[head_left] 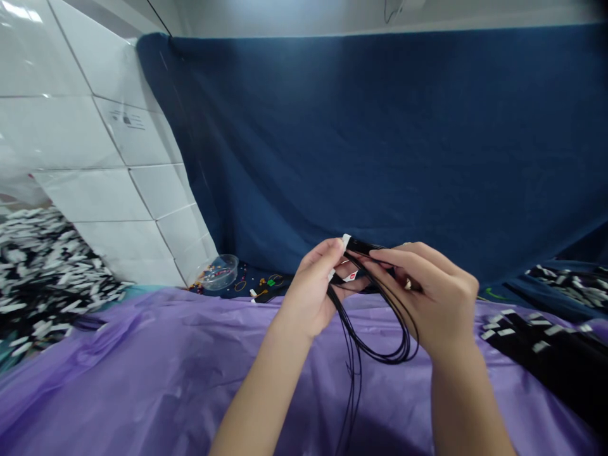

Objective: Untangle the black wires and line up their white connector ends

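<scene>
Above the purple cloth, both hands hold a looped bundle of thin black cords (390, 356) with white end tags. My left hand (317, 288) pinches the tagged ends between thumb and fingers; one white tag (346, 240) sticks up past the thumb, and a white tag with a red mark (351, 277) shows just below. My right hand (427, 285) is closed on the cords to the right of the tags, its thumb and fingers pressed together. The loop hangs between the hands, and a few loose cord ends trail down toward the cloth.
Purple plastic sheeting (142, 367) covers the surface. At left lies a large heap of black cords with white tags (52, 272); more tagged bundles (546, 354) lie at right. A clear plastic bowl (217, 272) with beads stands by white boxes (142, 193). Blue fabric (380, 139) hangs behind.
</scene>
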A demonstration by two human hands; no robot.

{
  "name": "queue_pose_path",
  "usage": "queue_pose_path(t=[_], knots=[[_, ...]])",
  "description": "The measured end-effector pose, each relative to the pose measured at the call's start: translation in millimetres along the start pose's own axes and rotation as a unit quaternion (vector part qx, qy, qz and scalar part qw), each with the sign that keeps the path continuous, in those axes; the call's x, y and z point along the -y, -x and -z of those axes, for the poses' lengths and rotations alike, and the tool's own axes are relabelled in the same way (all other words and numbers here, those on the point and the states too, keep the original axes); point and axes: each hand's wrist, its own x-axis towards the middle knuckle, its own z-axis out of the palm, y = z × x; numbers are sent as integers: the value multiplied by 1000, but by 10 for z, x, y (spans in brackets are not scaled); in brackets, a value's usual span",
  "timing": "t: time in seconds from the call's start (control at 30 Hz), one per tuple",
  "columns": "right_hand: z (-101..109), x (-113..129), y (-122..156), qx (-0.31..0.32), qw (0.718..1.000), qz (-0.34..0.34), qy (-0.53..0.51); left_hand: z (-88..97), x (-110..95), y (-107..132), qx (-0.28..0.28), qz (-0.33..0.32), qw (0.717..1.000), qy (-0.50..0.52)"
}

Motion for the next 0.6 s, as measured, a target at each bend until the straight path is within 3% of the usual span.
queue_pose_path(t=[0.17,0.3,0.4,0.5,0.6], knots=[[157,1,15,22,992,-123,-6,35,-65,-5,-13,-25,1000,-3],[206,32,43,134,963,-234,-23,48,-95,-21,-32,-51,998,34],[207,48,36,205,948,-239,-45,55,-111,-26,-29,-68,996,45],[195,50,28,225,935,-253,-106,51,-130,-20,-23,-66,996,52],[185,48,31,260,903,-286,-188,40,-147,-9,-30,-61,996,60]])
